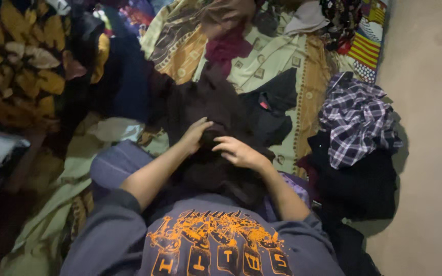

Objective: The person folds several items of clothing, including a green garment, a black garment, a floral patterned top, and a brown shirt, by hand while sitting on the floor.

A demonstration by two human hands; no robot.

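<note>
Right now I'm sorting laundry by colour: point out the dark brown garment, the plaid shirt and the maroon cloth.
dark brown garment [208, 105], head view, upper spread part.
plaid shirt [356, 120], head view, middle of the crumpled heap.
maroon cloth [226, 48], head view, its centre fold.

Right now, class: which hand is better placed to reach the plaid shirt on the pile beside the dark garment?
Probably the right hand. It rests on the dark garment on the side nearer the plaid shirt; the left hand would have to cross over it.

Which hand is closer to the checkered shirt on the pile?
Right. The right hand lies on the dark garment, left of the plaid shirt; the left hand is farther left.
</note>
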